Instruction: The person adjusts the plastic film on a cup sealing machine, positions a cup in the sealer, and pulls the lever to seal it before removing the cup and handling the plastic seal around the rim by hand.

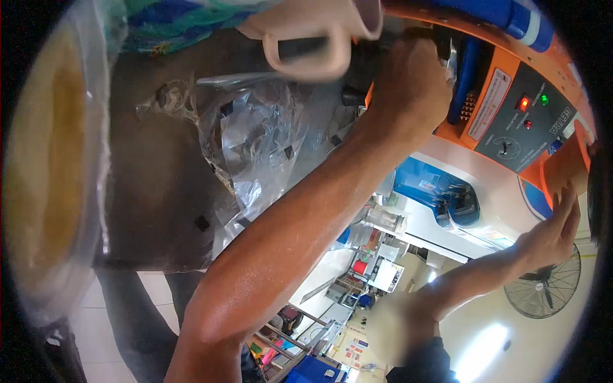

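The view lies on its side. My left hand (pixel 412 80) is closed beside an orange machine (pixel 476 137). Its fingers curl away from the camera at a dark gap, near a shiny metal part (pixel 452 64); what they grip is hidden. At the far right my right hand (pixel 559 223) has its fingers stretched out, touching or very close to an orange flared part (pixel 568 166) of the machine. The control panel (pixel 530 115) between them has lit red and green lamps and a knob. Near my left hand is a beige mug-like vessel (pixel 313 48) with a handle, slightly blurred.
Crumpled clear plastic (pixel 262 140) lies on the dark worktop (pixel 153 185). A clear bag (pixel 57 166) with yellowish-brown contents fills the left edge. A blue-green patterned item (pixel 185 25) is at the top. Behind are a blue-and-white appliance (pixel 437 191), a fan (pixel 543 287) and cluttered shelves.
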A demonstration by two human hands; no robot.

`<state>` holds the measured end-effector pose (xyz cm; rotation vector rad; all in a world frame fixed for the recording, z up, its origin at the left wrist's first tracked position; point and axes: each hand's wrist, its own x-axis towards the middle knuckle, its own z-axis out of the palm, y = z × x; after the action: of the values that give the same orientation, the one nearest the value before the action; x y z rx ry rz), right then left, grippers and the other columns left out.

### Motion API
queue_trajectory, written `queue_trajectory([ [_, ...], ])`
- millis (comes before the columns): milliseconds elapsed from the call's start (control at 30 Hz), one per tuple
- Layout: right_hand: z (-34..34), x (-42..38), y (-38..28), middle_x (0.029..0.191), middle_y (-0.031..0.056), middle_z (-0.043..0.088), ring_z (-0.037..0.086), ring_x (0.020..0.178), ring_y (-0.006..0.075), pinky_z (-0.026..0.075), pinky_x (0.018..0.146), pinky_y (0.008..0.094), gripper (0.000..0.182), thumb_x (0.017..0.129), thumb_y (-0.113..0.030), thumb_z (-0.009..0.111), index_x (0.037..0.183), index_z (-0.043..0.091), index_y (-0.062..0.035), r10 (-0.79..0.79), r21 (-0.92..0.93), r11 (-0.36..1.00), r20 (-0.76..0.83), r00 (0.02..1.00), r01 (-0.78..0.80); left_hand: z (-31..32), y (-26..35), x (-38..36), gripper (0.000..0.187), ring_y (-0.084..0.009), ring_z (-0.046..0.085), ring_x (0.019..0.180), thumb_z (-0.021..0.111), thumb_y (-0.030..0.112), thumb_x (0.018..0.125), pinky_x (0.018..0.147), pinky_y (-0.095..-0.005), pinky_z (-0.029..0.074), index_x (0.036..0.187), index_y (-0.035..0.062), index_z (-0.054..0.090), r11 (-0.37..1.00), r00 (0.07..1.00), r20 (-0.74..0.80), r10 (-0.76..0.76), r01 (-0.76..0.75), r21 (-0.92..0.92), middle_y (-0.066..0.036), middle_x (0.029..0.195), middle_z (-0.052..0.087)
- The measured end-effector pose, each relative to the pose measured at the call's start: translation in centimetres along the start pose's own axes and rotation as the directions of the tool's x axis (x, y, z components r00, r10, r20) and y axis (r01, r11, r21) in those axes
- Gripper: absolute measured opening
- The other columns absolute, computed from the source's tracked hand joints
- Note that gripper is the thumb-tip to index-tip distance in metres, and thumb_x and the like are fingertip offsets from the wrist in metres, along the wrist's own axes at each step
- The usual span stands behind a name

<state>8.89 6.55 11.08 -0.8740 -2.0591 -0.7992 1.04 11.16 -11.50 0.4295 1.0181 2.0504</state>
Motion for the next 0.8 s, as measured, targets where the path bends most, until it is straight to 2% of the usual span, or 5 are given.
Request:
queue_trajectory([
  [267, -3.4, 4.7, -0.3, 0.112, 0.0114, 0.071, 0.067, 0.103, 0.0209, 0.053, 0.092, 0.0321, 0.028, 0.094, -0.022, 0.063, 0.111, 0.072, -0.0010, -0.048, -0.102, 0.994, -0.065, 0.997, 0.041, -3.0, 2.2, -2.0, 0.021, -0.0343, 0.070, 0.076, 0.070, 0.019, 0.087, 0.068, -0.0418, 0.055, 0.089, -0.0017, 0.065, 0.956, 0.986, 0.164, 0.017, -0.064, 0.288, -0.021, 0.078, 0.068],
  [500, -5.2, 20.2, 5.6, 0.109, 0.0139, 0.071, 0.065, 0.099, 0.0194, 0.049, 0.091, 0.0331, 0.035, 0.098, -0.024, 0.054, 0.120, 0.066, 0.0000, 0.028, -0.127, 0.992, 0.186, 0.982, -0.005, -3.7, 2.3, -2.6, 0.019, -0.0175, 0.071, 0.076, 0.066, 0.016, 0.093, 0.065, -0.0303, 0.055, 0.099, -0.0011, 0.062, 0.991, 0.951, 0.281, -0.127, 0.133, -0.001, -0.012, 0.082, 0.069],
  [600, -1.2, 29.2, 13.2, 0.106, 0.0170, 0.070, 0.066, 0.095, 0.0225, 0.049, 0.088, 0.0325, 0.039, 0.095, -0.026, 0.056, 0.117, 0.064, 0.0053, 0.086, -0.124, 0.992, 0.693, 0.716, 0.000, -3.7, 4.4, -2.9, 0.020, -0.0144, 0.070, 0.075, 0.064, 0.019, 0.096, 0.063, -0.0274, 0.054, 0.097, -0.0010, 0.061, 0.990, 0.951, 0.290, -0.107, 0.075, 0.119, -0.009, 0.084, 0.069],
  [733, 6.9, 29.8, 16.5, 0.130, 0.0240, 0.057, 0.053, 0.123, 0.0365, 0.042, 0.102, 0.0438, 0.058, 0.092, -0.036, 0.060, 0.134, 0.050, 0.0023, 0.051, -0.167, 0.955, 0.908, 0.417, 0.247, -3.1, 3.0, -3.0, 0.023, -0.0156, 0.071, 0.074, 0.064, 0.020, 0.096, 0.062, -0.0254, 0.055, 0.097, -0.0022, 0.059, 0.967, 0.948, 0.244, -0.206, 0.159, 0.199, -0.008, 0.085, 0.069],
  [800, 8.1, 29.5, 14.6, 0.124, 0.0183, 0.060, 0.060, 0.111, 0.0272, 0.049, 0.089, 0.0399, 0.057, 0.096, -0.035, 0.058, 0.139, 0.044, -0.0016, -0.075, -0.028, 0.924, 0.964, 0.253, 0.380, -2.8, 3.4, -3.0, 0.023, -0.0164, 0.071, 0.074, 0.065, 0.020, 0.096, 0.062, -0.0253, 0.055, 0.097, -0.0023, 0.058, 0.968, 0.940, 0.245, -0.239, 0.210, 0.139, -0.008, 0.084, 0.068],
])
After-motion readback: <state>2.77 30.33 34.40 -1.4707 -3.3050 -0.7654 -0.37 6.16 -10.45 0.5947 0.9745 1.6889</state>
